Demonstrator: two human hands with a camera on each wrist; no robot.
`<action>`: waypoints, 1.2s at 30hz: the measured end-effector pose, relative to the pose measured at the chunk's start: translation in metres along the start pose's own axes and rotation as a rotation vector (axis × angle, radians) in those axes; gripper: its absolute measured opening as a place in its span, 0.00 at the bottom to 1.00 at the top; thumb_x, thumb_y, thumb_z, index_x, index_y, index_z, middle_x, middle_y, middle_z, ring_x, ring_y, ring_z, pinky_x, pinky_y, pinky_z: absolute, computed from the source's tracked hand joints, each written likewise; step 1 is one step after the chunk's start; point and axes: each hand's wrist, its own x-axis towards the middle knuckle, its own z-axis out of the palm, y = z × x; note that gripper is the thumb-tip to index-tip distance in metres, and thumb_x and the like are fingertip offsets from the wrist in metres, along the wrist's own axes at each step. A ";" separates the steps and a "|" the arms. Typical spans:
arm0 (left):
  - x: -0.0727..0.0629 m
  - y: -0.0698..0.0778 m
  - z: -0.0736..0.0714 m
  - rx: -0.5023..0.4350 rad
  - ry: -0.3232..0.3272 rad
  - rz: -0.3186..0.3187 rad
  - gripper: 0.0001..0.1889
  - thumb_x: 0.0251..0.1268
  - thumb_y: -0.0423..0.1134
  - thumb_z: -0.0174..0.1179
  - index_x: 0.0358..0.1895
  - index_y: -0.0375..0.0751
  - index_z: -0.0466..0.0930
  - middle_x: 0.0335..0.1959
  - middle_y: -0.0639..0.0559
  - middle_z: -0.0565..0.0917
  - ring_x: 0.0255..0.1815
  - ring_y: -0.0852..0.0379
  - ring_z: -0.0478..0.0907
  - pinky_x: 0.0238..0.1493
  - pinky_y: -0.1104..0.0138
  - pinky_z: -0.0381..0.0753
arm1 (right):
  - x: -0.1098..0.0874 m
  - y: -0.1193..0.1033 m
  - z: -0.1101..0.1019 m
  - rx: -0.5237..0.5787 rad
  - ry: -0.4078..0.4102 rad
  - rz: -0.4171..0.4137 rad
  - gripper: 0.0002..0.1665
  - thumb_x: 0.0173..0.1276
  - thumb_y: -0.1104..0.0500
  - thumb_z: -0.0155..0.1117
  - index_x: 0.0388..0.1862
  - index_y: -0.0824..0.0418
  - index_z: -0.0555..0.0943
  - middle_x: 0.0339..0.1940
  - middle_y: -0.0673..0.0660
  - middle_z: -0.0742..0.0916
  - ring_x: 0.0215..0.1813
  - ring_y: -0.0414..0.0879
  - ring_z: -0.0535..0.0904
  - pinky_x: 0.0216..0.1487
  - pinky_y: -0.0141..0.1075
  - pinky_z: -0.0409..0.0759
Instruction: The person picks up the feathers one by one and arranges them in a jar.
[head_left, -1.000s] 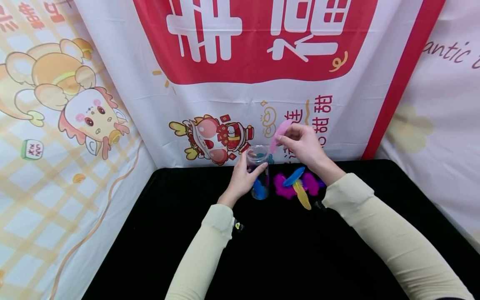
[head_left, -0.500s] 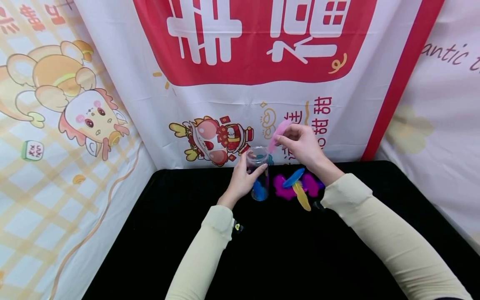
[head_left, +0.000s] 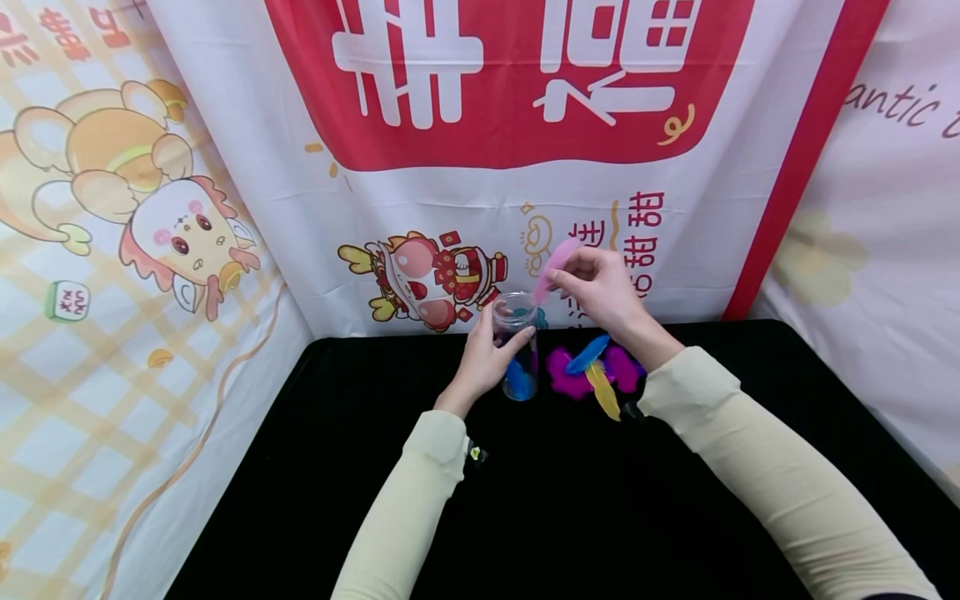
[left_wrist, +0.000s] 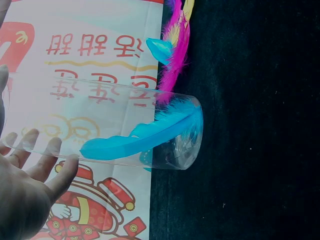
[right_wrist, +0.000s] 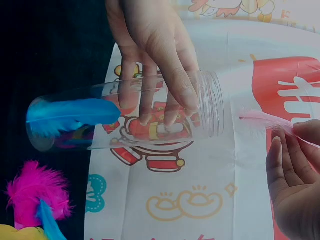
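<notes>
My left hand grips a clear jar near its top, thumb on one side and fingers round the other. The jar stands upright on the black table, its threaded mouth uncovered. A blue feather lies inside toward the bottom. Between thumb and fingertips of my right hand a pink feather is pinched. Its fluffy end points at the jar's mouth, just outside the rim in the right wrist view.
Right of the jar lies a loose pile with magenta feathers, a blue feather and a yellow feather. The black tabletop stretches toward me. Behind it hangs a printed cloth.
The pink feather has shifted slightly down and left toward the jar's mouth, along with my right hand. My left hand and the jar stay where they were.
</notes>
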 end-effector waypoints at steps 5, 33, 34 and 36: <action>-0.001 0.000 0.000 -0.001 0.003 -0.004 0.39 0.69 0.58 0.66 0.75 0.49 0.60 0.66 0.44 0.75 0.66 0.51 0.74 0.63 0.50 0.79 | 0.001 0.001 0.002 -0.003 -0.003 -0.010 0.14 0.72 0.59 0.70 0.45 0.71 0.85 0.40 0.68 0.90 0.33 0.41 0.85 0.35 0.31 0.83; -0.001 0.002 -0.001 0.008 -0.004 -0.031 0.39 0.69 0.59 0.65 0.76 0.51 0.59 0.69 0.48 0.71 0.68 0.52 0.72 0.64 0.52 0.79 | 0.002 0.011 0.010 -0.034 -0.038 0.020 0.13 0.73 0.60 0.68 0.47 0.70 0.85 0.44 0.68 0.90 0.34 0.40 0.85 0.35 0.32 0.82; -0.001 0.002 -0.001 0.007 -0.005 -0.033 0.39 0.69 0.59 0.65 0.76 0.51 0.59 0.69 0.48 0.71 0.68 0.52 0.72 0.64 0.51 0.79 | 0.002 0.012 0.010 -0.030 -0.038 0.019 0.12 0.73 0.61 0.68 0.47 0.70 0.85 0.44 0.68 0.90 0.34 0.40 0.85 0.35 0.32 0.82; -0.001 0.003 -0.002 0.003 -0.008 -0.031 0.39 0.69 0.59 0.65 0.76 0.51 0.59 0.70 0.46 0.71 0.69 0.51 0.72 0.64 0.51 0.78 | 0.003 0.012 0.011 -0.028 -0.036 0.017 0.12 0.73 0.60 0.69 0.47 0.69 0.85 0.43 0.67 0.90 0.35 0.41 0.85 0.35 0.32 0.83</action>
